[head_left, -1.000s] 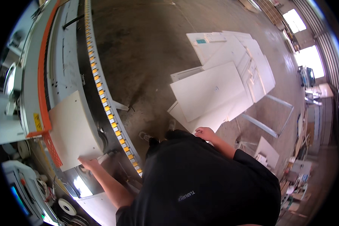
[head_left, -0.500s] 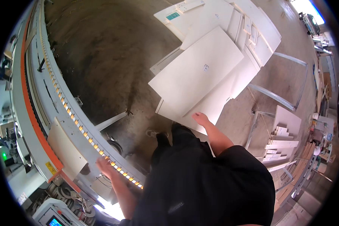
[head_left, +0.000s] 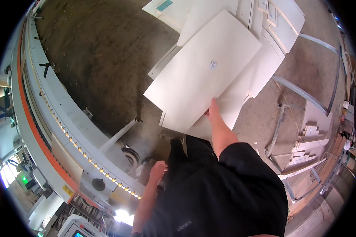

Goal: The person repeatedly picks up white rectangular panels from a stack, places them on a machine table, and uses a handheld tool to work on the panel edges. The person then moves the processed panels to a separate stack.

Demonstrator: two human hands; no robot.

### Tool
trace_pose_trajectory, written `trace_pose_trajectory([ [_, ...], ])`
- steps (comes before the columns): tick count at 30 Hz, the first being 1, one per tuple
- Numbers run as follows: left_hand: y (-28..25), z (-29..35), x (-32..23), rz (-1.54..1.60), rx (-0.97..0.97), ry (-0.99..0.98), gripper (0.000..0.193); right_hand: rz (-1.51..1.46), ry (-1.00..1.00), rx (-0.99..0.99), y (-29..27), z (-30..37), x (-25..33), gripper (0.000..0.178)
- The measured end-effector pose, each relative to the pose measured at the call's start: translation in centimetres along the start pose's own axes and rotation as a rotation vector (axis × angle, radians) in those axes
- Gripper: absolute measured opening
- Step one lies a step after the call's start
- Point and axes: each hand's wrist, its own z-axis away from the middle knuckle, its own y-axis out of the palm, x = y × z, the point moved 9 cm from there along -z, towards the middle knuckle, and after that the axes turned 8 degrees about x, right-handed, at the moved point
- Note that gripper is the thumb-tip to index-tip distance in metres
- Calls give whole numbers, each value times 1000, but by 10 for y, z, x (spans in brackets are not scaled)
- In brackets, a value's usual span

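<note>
My right hand [head_left: 212,110] grips the near long edge of the top white panel [head_left: 203,73], which has a small printed label at its middle. That panel lies askew on a stack of other white panels [head_left: 261,67]. My left hand [head_left: 158,170] hangs near the machine's edge with its fingers curled and nothing seen in them. On my left, another pale panel [head_left: 66,158] sits at the orange strip of the long machine [head_left: 81,128].
A row of small yellowish rollers [head_left: 83,152] runs along the machine's near side. A support leg [head_left: 120,134] juts from it over the floor. To my right are a grey metal frame [head_left: 304,89] and several narrow white strips [head_left: 310,144]. A control screen [head_left: 79,233] is at lower left.
My left hand has come off the machine's rollers toward my body. My right hand has reached forward and taken hold of the top panel's edge. Less of the panel on the machine shows.
</note>
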Motion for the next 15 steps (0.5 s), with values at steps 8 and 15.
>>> trace_pose_trajectory([
  [8, 36, -134, -135, 189, -33, 114, 59, 296, -43, 36, -14, 22, -1, 83],
  [15, 35, -172, -139, 754, -266, 78, 60, 299, 15, 156, 19, 103, -1, 71],
])
